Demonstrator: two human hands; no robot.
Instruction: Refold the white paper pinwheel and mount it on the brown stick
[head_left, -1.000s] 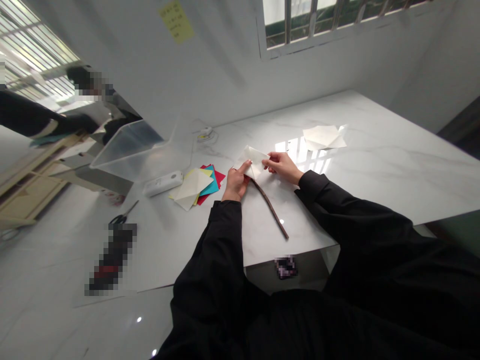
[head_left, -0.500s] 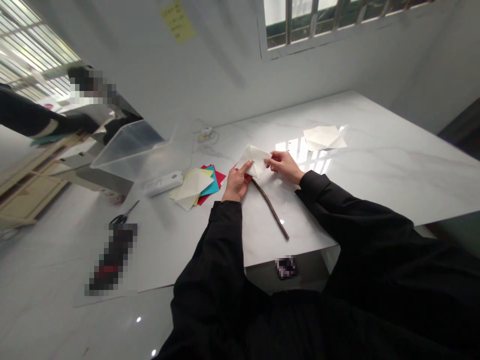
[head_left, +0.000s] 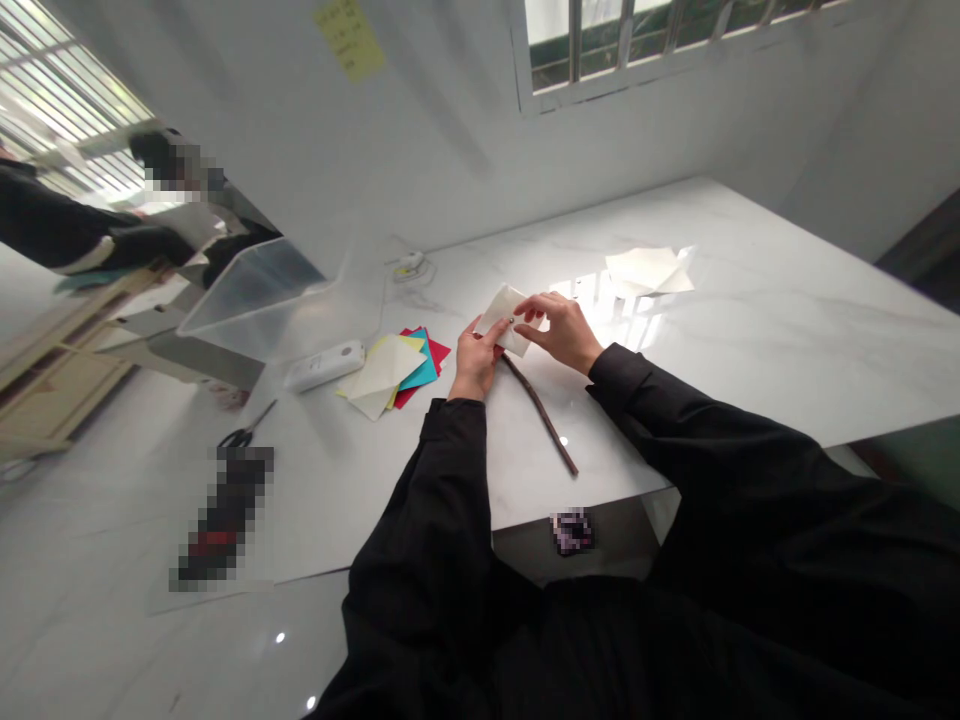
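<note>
A folded cream paper (head_left: 501,302), its corners drawn toward the middle like a pinwheel, is in my left hand (head_left: 475,362), with the thumb pressed on its front. A small shiny dot, perhaps a pin head (head_left: 512,320), shows at the paper's centre. My right hand (head_left: 561,330) is over the paper's right side, thumb and forefinger apart on either side of the dot. Under my left hand a thin brown stick (head_left: 541,413) slants down across the table; its upper end is hidden, so I cannot tell whether it is joined to the paper.
To the left lie coloured paper sheets (head_left: 390,372), a white power strip (head_left: 326,366), scissors (head_left: 244,436) and a clear plastic bin (head_left: 255,305). Another cream paper (head_left: 646,272) rests at the back right of the white table (head_left: 780,330). A person (head_left: 60,215) is at far left.
My right hand has moved left from the paper's right corner to its centre, and its thumb and forefinger have parted. My left hand keeps its hold on the paper.
</note>
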